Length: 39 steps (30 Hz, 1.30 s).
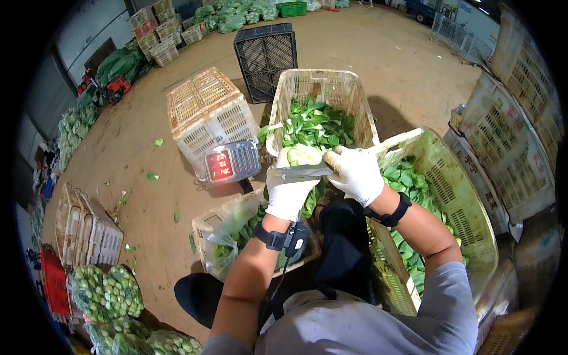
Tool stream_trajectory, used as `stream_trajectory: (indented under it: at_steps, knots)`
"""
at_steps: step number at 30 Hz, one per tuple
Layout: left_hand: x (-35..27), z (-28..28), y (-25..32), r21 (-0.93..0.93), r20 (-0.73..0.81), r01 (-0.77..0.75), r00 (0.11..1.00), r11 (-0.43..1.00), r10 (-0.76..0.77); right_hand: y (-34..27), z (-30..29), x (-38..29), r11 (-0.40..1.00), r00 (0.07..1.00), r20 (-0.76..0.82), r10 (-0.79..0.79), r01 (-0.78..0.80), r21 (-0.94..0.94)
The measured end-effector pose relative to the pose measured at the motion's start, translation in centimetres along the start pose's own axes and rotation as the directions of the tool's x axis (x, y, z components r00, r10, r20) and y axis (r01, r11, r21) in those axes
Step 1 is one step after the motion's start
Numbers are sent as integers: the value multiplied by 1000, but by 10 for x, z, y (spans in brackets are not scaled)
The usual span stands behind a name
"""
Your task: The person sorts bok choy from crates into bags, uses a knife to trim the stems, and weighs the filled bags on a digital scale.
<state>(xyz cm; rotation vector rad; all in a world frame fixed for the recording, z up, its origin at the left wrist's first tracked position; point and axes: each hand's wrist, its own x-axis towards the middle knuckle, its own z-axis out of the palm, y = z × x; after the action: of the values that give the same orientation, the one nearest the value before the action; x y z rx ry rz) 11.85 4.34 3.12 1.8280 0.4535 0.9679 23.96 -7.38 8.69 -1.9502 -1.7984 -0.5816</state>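
My left hand (288, 191), in a white glove, grips a leafy green vegetable by its pale stem base (304, 155); leaves hang below the hand. My right hand (355, 173), also gloved, is closed on the end of a flat knife blade or similar strip (299, 173) that lies across the stem base. Its handle is hidden. Beyond the hands stands a plastic crate (366, 115) with loose green leaves (319, 124) in it. A larger crate (470, 226) of leafy greens (406, 182) is under my right arm. Below my left hand is a crate (204, 239) lined with clear plastic, holding greens.
A scale display (233, 162) with lit red digits stands before an upturned crate (213, 111). Behind is a black crate (266, 62). Bagged vegetables (106, 293) and stacked crates (88, 230) stand at the left, tall crates (510, 146) at the right. Leaf scraps lie on the floor.
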Motion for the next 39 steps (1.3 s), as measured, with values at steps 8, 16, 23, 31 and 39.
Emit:
stream_trajectory:
  at_steps: [8,16,23,31,39]
  knots:
    - [60,24,-9,74,-217,-101,969,992,115,210,91,3,707,621,337,707,-609,-360]
    - [56,-15,-34,-760,459,552,830,342,-319,74,49,41,309,779,442,445,-597,741]
    - [40,-8,-43,-576,394,540,841,613,-371,32,57,45,836,946,288,149,-276,474]
    - [23,-16,-42,-538,290,481,877,692,-384,14,62,42,795,946,278,165,-295,530]
    - [12,-26,-28,-8,177,252,953,968,-246,17,68,39,732,926,377,37,-282,620]
